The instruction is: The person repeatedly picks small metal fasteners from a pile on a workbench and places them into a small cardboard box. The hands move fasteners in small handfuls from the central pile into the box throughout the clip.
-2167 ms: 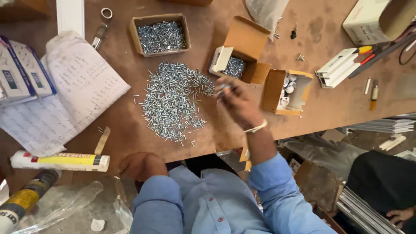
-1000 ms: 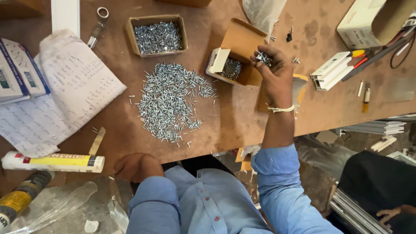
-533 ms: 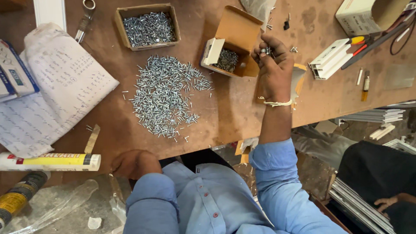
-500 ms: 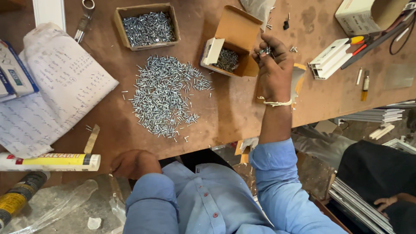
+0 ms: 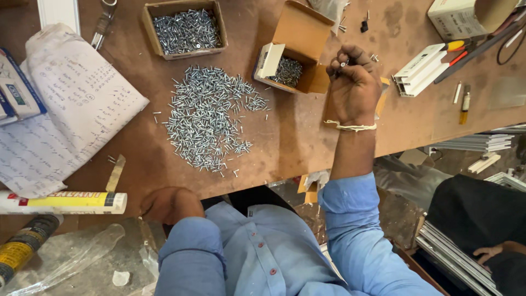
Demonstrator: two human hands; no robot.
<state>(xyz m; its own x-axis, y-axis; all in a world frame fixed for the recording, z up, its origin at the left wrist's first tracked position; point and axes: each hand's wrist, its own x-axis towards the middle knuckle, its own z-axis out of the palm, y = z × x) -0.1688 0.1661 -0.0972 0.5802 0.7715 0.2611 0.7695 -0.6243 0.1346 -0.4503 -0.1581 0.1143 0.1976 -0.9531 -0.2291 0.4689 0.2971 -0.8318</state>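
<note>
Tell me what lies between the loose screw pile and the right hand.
In the head view, an open cardboard box of screws sits between the screw pile and the right hand, with bare brown tabletop below it.

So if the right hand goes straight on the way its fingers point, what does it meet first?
Probably the dark small part on the bench beyond the right hand; depth is unclear.

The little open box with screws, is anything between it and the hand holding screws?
Nothing visible. The right hand pinches a few small screws right beside the open cardboard box. Only a short stretch of bare wooden table lies between them. The big pile of loose screws sits off to the side.
</note>
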